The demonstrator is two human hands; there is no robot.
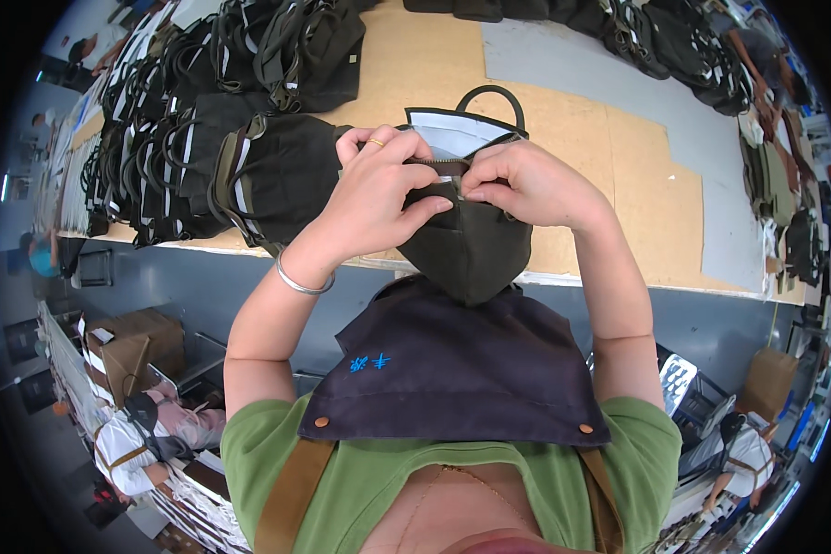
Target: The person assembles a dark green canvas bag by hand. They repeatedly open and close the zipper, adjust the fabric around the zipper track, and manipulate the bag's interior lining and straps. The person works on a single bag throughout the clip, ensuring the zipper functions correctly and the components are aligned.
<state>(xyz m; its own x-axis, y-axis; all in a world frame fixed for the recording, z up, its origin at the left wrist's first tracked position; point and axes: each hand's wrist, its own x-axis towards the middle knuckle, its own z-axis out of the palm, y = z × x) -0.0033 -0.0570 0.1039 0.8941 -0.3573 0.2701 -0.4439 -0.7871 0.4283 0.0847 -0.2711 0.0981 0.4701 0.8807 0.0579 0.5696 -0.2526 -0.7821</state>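
A dark green fabric bag (471,254) hangs partly over the near table edge, its lower part against my apron. A black loop handle (492,90) stands up at its far side, beside a pale lining panel (452,132). My left hand (379,189) pinches the rim of the bag near a metal-toothed zipper (445,164), fingers curled and thumb pressed along the near side. Close by on the right, my right hand (531,185) grips the same rim between thumb and fingers. Whatever small part lies between the fingertips is hidden.
Piles of dark bags with handles (277,175) crowd the table's left side. More dark bags (683,55) line the far right edge. The tabletop (619,185) is tan board. Brown cartons (143,346) stand at lower left. Other people (748,457) work on both sides behind.
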